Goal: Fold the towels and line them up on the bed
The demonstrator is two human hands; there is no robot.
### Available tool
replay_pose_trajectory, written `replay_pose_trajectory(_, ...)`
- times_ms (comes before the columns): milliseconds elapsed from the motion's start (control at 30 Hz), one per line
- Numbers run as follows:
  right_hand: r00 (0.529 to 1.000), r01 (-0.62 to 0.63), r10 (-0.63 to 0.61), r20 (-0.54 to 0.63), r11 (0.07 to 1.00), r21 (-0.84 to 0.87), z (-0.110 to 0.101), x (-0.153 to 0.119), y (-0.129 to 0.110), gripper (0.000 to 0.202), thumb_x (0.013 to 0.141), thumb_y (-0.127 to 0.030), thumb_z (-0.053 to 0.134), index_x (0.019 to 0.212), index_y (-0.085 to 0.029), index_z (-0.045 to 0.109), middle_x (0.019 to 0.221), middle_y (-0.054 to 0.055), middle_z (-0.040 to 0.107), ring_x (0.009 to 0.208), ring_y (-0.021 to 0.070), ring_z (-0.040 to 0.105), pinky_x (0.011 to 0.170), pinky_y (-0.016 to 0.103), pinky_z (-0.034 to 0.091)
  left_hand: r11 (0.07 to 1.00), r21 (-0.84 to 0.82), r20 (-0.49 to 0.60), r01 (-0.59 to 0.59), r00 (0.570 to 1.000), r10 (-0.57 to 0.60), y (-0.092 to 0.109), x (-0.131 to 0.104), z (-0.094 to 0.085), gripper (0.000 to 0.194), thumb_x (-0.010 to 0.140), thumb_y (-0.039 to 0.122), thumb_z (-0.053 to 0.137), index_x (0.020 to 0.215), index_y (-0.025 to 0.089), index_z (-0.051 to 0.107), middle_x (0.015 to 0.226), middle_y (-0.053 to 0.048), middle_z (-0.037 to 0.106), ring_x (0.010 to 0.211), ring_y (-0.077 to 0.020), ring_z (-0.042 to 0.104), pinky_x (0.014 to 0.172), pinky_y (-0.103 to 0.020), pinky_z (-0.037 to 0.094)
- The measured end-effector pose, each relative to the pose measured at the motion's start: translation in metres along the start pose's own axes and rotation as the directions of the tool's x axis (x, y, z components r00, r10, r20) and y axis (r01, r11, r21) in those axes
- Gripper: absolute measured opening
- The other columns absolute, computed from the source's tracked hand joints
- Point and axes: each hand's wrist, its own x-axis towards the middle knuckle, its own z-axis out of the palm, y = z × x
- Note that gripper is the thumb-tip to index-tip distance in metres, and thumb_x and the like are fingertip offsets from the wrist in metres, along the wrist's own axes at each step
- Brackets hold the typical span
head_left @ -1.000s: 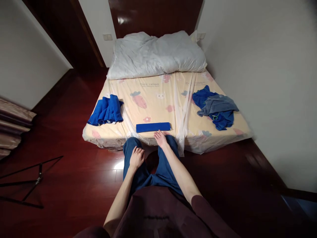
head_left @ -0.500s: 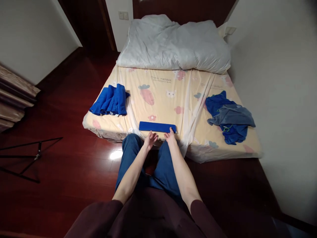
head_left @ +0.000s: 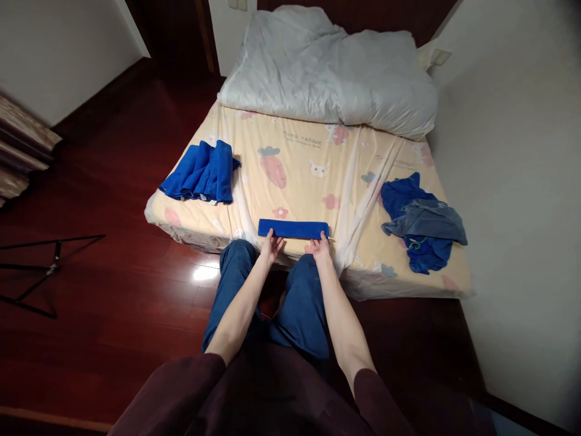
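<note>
A blue towel [head_left: 294,229], folded into a long narrow strip, lies crosswise near the front edge of the bed. My left hand [head_left: 271,247] is at its left part, thumb on top of the near edge and fingers curled below. At the right end, my right hand [head_left: 320,248] has its thumb over the near edge, with fingers turned in below. The fingertips under the strip are partly hidden. To the left lie several folded blue towels [head_left: 202,172] side by side. A loose pile of blue and grey-blue cloths [head_left: 422,224] lies to the right.
The bed [head_left: 302,194] has a yellow printed sheet under a clear plastic cover. A bunched grey-white quilt [head_left: 336,72] lies at the head. Black stand legs [head_left: 52,266] are on the floor at left, near a curtain [head_left: 22,145].
My left hand has come up onto the folded towel's near edge. My right hand has shifted slightly toward its right end. The view has tilted down and turned a little.
</note>
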Motion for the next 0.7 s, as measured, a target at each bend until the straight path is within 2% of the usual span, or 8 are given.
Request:
replay_pose_trajectory(100, 0.992, -0.039, 0.048, -0.118, 0.996, 0.076, 0.0, -0.004, -0.022, 0.024, 0.091, -0.048, 0.063, 0.097, -0.027, 0.052, 0.105, 0.001, 0.069, 0.095, 0.0135, 0.068, 0.084, 0.029, 0.056, 0.999, 0.001, 0.027, -0.054, 0.998, 0.054, 0.008, 0.005, 0.002, 0.026, 0.089, 0.035, 0.082, 0.099, 0.019, 0.063, 0.094, -0.006, 0.071, 0.089, -0.015, 0.07, 0.088, -0.027, 0.062)
replay_pose_trajectory(200, 0.99, -0.003, 0.029, -0.141, 0.983, 0.181, 0.003, -0.012, -0.051, 0.031, 0.085, -0.043, 0.074, 0.095, -0.025, 0.051, 0.099, 0.0, 0.07, 0.085, 0.0123, 0.066, 0.075, 0.024, 0.053, 0.984, 0.102, 0.115, -0.146, 0.984, 0.134, 0.019, 0.008, -0.001, 0.03, 0.083, 0.033, 0.085, 0.096, 0.019, 0.062, 0.086, -0.003, 0.069, 0.076, -0.0108, 0.066, 0.08, -0.023, 0.059)
replay_pose_trajectory(300, 0.996, 0.064, -0.048, -0.078, 0.974, 0.216, 0.009, -0.017, -0.084, 0.034, 0.081, -0.04, 0.08, 0.093, -0.024, 0.053, 0.092, -0.002, 0.069, 0.074, 0.0101, 0.062, 0.068, 0.021, 0.048, 0.967, 0.156, 0.202, -0.201, 0.965, 0.167, 0.034, 0.008, -0.01, 0.032, 0.075, 0.026, 0.088, 0.095, 0.018, 0.064, 0.085, -0.002, 0.068, 0.072, -0.01, 0.063, 0.077, -0.023, 0.057)
replay_pose_trajectory(400, 0.984, 0.167, -0.174, 0.024, 0.968, 0.185, 0.024, -0.018, -0.116, 0.034, 0.079, -0.041, 0.082, 0.096, -0.023, 0.058, 0.093, -0.002, 0.07, 0.078, 0.0105, 0.065, 0.07, 0.022, 0.049, 0.912, 0.264, 0.297, -0.314, 0.926, 0.233, 0.057, 0.009, -0.019, 0.043, 0.063, 0.017, 0.09, 0.1, 0.019, 0.069, 0.093, -0.002, 0.071, 0.083, -0.0136, 0.067, 0.086, -0.027, 0.056)
replay_pose_trajectory(467, 0.955, 0.258, -0.274, 0.112, 0.956, 0.139, 0.043, -0.019, -0.137, 0.037, 0.078, -0.044, 0.084, 0.099, -0.023, 0.062, 0.098, 0.0, 0.072, 0.086, 0.0122, 0.068, 0.075, 0.024, 0.053, 0.76, 0.437, 0.408, -0.48, 0.859, 0.308, 0.078, 0.013, -0.024, 0.05, 0.057, 0.015, 0.09, 0.104, 0.019, 0.072, 0.1, -0.003, 0.074, 0.093, -0.0181, 0.069, 0.093, -0.031, 0.056)
replay_pose_trajectory(567, 0.869, 0.413, -0.411, 0.275, 0.909, 0.053, 0.085, -0.025, -0.163, 0.045, 0.074, -0.049, 0.088, 0.102, -0.021, 0.066, 0.101, 0.002, 0.074, 0.094, 0.0153, 0.07, 0.083, 0.028, 0.057, 0.406, 0.624, 0.577, -0.668, 0.744, 0.338, 0.115, 0.021, -0.026, 0.049, 0.057, 0.017, 0.087, 0.104, 0.018, 0.075, 0.103, -0.005, 0.076, 0.1, -0.0245, 0.07, 0.098, -0.037, 0.055)
replay_pose_trajectory(633, 0.779, 0.53, -0.49, 0.39, 0.848, 0.008, 0.119, -0.03, -0.177, 0.05, 0.071, -0.051, 0.09, 0.103, -0.02, 0.068, 0.102, 0.003, 0.074, 0.096, 0.0173, 0.071, 0.088, 0.031, 0.059, 0.19, 0.673, 0.644, -0.715, 0.692, 0.325, 0.141, 0.026, -0.024, 0.044, 0.061, 0.019, 0.085, 0.104, 0.018, 0.076, 0.102, -0.006, 0.076, 0.1, -0.0273, 0.071, 0.099, -0.039, 0.054)
replay_pose_trajectory(700, 0.665, 0.643, -0.545, 0.51, 0.766, -0.02, 0.157, -0.035, -0.188, 0.053, 0.069, -0.051, 0.092, 0.105, -0.019, 0.07, 0.103, 0.005, 0.075, 0.097, 0.0192, 0.072, 0.09, 0.032, 0.06, -0.012, 0.694, 0.684, -0.72, 0.655, 0.319, 0.164, 0.03, -0.021, 0.038, 0.066, 0.02, 0.081, 0.104, 0.017, 0.077, 0.099, -0.007, 0.076, 0.098, -0.0291, 0.07, 0.098, -0.04, 0.054)
